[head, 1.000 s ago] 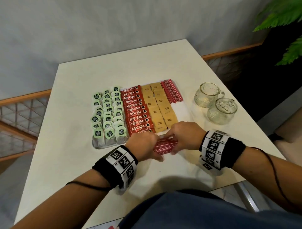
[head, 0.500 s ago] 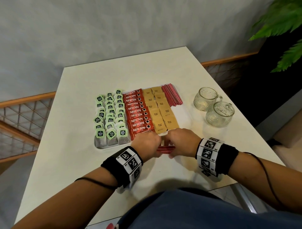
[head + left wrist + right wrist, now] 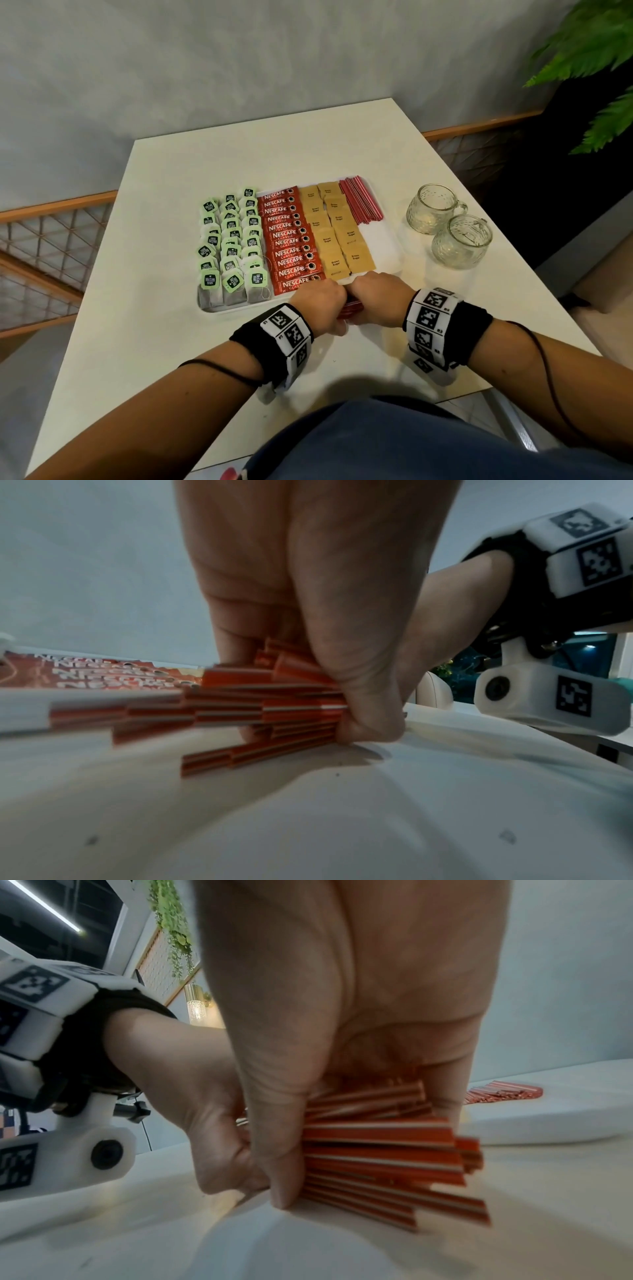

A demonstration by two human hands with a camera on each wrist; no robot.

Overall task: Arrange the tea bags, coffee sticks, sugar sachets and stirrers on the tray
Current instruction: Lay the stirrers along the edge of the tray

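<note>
Both hands have closed inward — left hand [image 3: 317,301] and right hand [image 3: 376,296] pinch the loose red-striped plastic stirrer bundle [image 3: 260,710]; light, slippery sticks — grip mid-length.

Both forearms are bare. Each wrist wears a black band [image 3: 251,337] ringed by white blocks printed with black square codes [image 3: 430,315], a thin black cable [image 3: 219,368] trailing towards six o'clock.
</note>
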